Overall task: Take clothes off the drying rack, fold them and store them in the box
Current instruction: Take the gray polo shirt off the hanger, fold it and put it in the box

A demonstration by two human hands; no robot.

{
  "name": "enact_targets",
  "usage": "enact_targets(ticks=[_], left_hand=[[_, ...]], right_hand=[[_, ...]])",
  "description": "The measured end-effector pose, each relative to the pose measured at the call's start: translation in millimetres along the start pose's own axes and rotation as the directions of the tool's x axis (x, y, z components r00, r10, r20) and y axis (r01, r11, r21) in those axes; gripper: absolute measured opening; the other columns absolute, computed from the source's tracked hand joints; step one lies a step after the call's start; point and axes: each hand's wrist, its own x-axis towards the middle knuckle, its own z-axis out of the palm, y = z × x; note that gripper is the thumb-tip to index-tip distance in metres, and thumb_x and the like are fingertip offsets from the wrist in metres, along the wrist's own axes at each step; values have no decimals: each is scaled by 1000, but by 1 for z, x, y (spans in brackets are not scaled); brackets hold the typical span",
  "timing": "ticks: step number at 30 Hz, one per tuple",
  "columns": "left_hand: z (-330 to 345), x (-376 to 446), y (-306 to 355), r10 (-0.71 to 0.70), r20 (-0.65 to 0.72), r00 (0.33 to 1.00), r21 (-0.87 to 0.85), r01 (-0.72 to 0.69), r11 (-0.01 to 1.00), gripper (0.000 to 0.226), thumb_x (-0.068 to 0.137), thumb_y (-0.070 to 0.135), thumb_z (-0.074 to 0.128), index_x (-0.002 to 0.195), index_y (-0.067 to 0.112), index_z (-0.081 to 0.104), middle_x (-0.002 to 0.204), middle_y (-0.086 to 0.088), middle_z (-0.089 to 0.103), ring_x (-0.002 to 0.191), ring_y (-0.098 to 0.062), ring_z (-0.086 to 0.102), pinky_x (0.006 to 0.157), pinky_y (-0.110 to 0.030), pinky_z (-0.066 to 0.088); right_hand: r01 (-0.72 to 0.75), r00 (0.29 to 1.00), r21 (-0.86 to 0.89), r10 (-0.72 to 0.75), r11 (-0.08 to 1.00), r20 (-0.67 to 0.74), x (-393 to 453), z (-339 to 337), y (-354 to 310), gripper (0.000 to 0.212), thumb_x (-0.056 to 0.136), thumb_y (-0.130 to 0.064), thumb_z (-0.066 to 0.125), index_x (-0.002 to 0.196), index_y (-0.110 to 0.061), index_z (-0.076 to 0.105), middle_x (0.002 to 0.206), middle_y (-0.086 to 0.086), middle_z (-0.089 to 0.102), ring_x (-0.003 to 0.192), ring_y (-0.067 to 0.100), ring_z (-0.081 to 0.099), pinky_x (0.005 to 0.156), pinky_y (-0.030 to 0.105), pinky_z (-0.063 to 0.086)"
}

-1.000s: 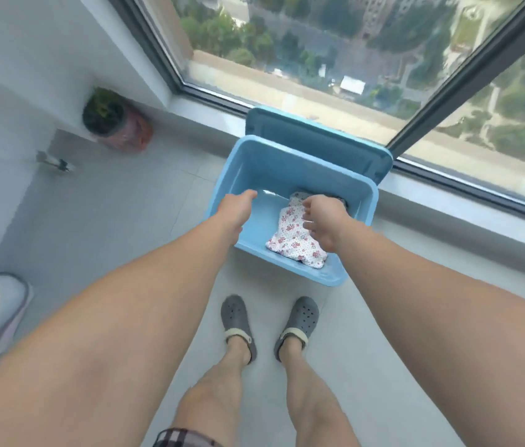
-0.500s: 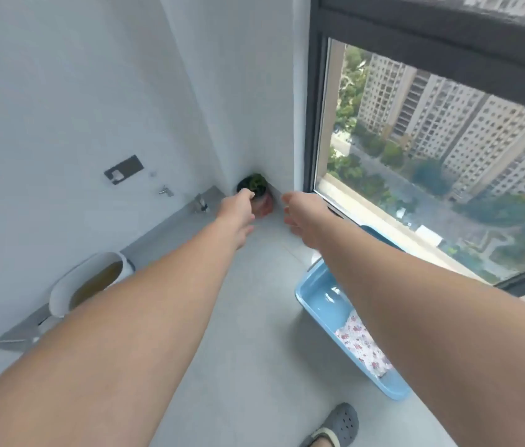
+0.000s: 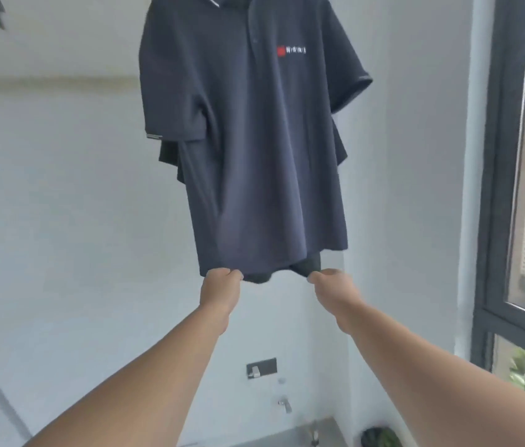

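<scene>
Change: both arms have swung up from the floor corner by the plant pot, and the view has lifted with them; the blue box and the floral cloth are out of sight now.
Left hand: left hand [image 3: 221,285] is raised to the hem of the polo shirt [image 3: 254,150], fingers curled and pinching the fabric at the hem's left end.
Right hand: right hand [image 3: 327,282] is up on the right side of the hem, fingers curled tight on a dark fold of cloth that hangs below the front hem.
Shirt: dark navy, short-sleeved, hanging high in the middle of the view with its collar cut off by the top edge; a red and white logo [image 3: 291,50] sits on the chest.
Second layer: a darker edge of cloth peeks out behind the shirt at the sleeves and at the hem; I cannot tell whether it is another garment.
Hanger: cannot tell, it is out of frame.
Far wall: white, with a dark wall plate [image 3: 261,366] and a tap [image 3: 284,404] low down.
Right side: window frame [image 3: 496,175] with tower blocks beyond.
Bottom right: plant pot [image 3: 379,437] in the corner.
</scene>
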Motion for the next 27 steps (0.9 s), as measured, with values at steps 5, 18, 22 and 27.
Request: enact_targets(ticks=[5, 18, 22, 27], left_hand=[[-29, 10, 88, 173, -92, 981, -27, -176, 984, 28, 74, 21, 52, 75, 18, 24, 74, -5, 29, 73, -24, 25, 67, -38, 16], [-55, 108, 316, 533, -314, 785, 21, -556, 831, 52, 98, 17, 55, 149, 9, 48, 135, -5, 58, 98, -19, 50, 83, -30, 39], [-72, 170, 374, 639, -398, 658, 106, -659, 745, 53, 98, 15, 53, 151, 18, 47, 149, 1, 52, 128, -22, 52, 98, -34, 43], [-86, 248, 444, 695, -492, 524, 431, -547, 718, 66, 93, 27, 56, 157, 27, 37, 152, -3, 49, 139, -34, 44, 109, -53, 42]], right_hand=[[178, 984, 20, -178, 984, -19, 28, -21, -95, 14, 91, -17, 55, 79, -15, 48, 79, 8, 46, 71, 25, 41, 60, 35, 34], [571, 808, -2, -563, 821, -175, 137, -82, -302, 33, 85, -12, 49, 82, -21, 18, 74, 2, 20, 74, 25, 17, 61, 34, 12], [657, 707, -46, -637, 752, -307, 186, -92, -350, 19, 97, -20, 53, 106, -36, 59, 84, -8, 58, 73, 25, 57, 65, 32, 46], [678, 519, -341, -752, 651, -406, 265, -113, -412, 58, 102, -30, 51, 159, -25, 42, 160, 5, 41, 145, 31, 36, 118, 47, 37]])
